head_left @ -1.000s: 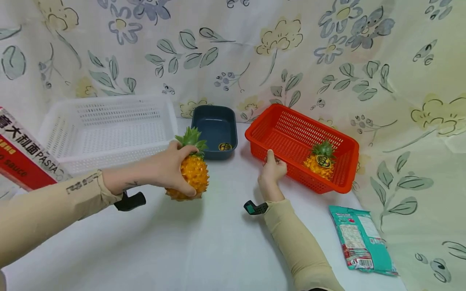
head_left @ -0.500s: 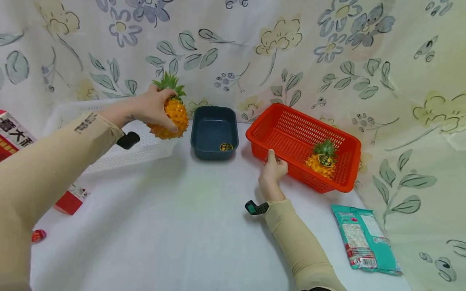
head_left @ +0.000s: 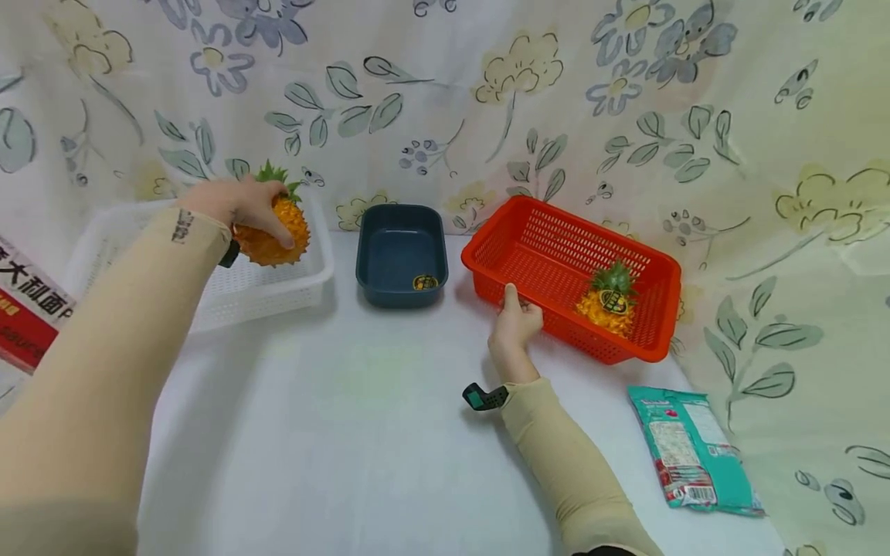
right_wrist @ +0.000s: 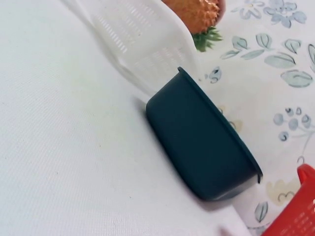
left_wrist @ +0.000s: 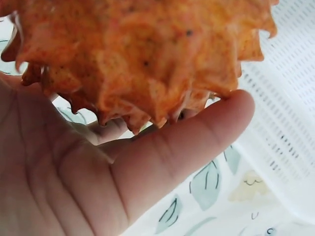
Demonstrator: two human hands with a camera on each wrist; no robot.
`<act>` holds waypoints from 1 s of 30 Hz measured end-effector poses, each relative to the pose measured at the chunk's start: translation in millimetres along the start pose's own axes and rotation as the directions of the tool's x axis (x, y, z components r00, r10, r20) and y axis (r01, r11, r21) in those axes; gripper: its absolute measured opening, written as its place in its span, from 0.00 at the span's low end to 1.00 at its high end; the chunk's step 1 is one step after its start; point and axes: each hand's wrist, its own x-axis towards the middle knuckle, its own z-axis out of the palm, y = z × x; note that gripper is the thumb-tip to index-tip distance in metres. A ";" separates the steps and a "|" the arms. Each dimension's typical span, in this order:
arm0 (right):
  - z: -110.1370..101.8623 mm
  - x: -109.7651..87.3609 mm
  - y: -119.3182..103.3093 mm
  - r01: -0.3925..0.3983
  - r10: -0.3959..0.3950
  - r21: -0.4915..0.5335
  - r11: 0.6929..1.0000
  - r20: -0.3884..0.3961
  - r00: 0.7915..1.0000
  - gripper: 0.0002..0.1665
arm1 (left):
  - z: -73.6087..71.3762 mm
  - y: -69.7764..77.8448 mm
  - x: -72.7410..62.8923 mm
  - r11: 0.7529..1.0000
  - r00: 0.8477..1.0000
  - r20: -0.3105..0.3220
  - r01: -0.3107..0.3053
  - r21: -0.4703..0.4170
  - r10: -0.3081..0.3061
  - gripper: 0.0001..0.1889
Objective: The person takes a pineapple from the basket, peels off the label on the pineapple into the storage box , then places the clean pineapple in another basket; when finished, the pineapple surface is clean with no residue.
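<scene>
My left hand (head_left: 243,207) grips an orange pineapple (head_left: 287,232) with a green crown, held over the white slotted basket (head_left: 306,287). In the left wrist view the thumb lies along the underside of the spiky pineapple (left_wrist: 142,54). At the red basket (head_left: 501,287), my right hand (head_left: 514,332) pinches the near left rim, thumb on top. A second pineapple (head_left: 603,313), bearing a black and yellow label, lies in that basket's right end. The right wrist view catches the held pineapple (right_wrist: 199,12) above the white basket's far end.
Between the two baskets stands a dark blue tub (head_left: 401,255) with a black and yellow label inside. A red pasta sauce box (head_left: 28,309) is at the left edge. To the right lies a teal packet (head_left: 695,452). Behind hangs a floral cloth (head_left: 445,100).
The left hand has carried the pineapple leftward from in front of the blue tub to over the white basket. My right hand stays at the red basket's rim.
</scene>
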 end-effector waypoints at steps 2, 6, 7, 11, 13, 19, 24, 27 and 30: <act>0.0 -0.3 -0.5 0.005 -0.005 -0.006 1.000 0.002 1.000 0.07 | 1.3 -1.2 0.5 1.000 1.000 0.008 0.006 0.012 -0.006 0.60; -2.1 -0.3 -1.8 0.015 -0.015 0.001 1.000 -0.006 1.000 0.07 | 5.7 0.0 2.8 0.999 0.998 0.061 0.025 -0.031 -0.023 0.60; -2.7 -0.2 -2.1 0.016 -0.016 0.001 1.000 -0.009 1.000 0.07 | 7.4 0.1 3.9 0.998 0.997 0.077 0.029 -0.051 -0.025 0.60; -4.2 0.5 -2.7 -0.003 0.003 -0.012 1.000 -0.004 1.000 0.07 | 14.4 -1.9 8.0 0.995 0.994 0.104 0.046 -0.092 -0.036 0.61; -3.8 0.6 -2.9 -0.011 0.011 -0.018 1.000 0.005 1.000 0.07 | 18.7 -4.1 10.2 0.991 0.992 0.117 0.053 -0.123 -0.039 0.61; -1.8 0.3 -3.0 -0.012 0.012 -0.020 1.000 0.013 1.000 0.07 | 38.7 -8.3 18.4 0.924 0.977 0.215 0.084 -0.374 -0.002 0.55; 0.3 -1.1 -1.8 -0.012 0.012 -0.008 1.000 0.009 1.000 0.07 | 46.3 -10.5 18.6 0.912 0.980 0.196 0.088 -0.402 -0.008 0.55; 0.5 -1.2 -1.7 -0.011 0.011 -0.006 1.000 0.004 1.000 0.07 | 40.2 -5.3 16.0 0.937 0.990 0.139 0.014 -0.349 0.037 0.56; 0.4 -1.7 -2.3 -0.015 0.015 -0.010 1.000 0.001 1.000 0.06 | 31.8 3.0 10.5 0.956 0.994 0.019 -0.098 -0.277 0.108 0.54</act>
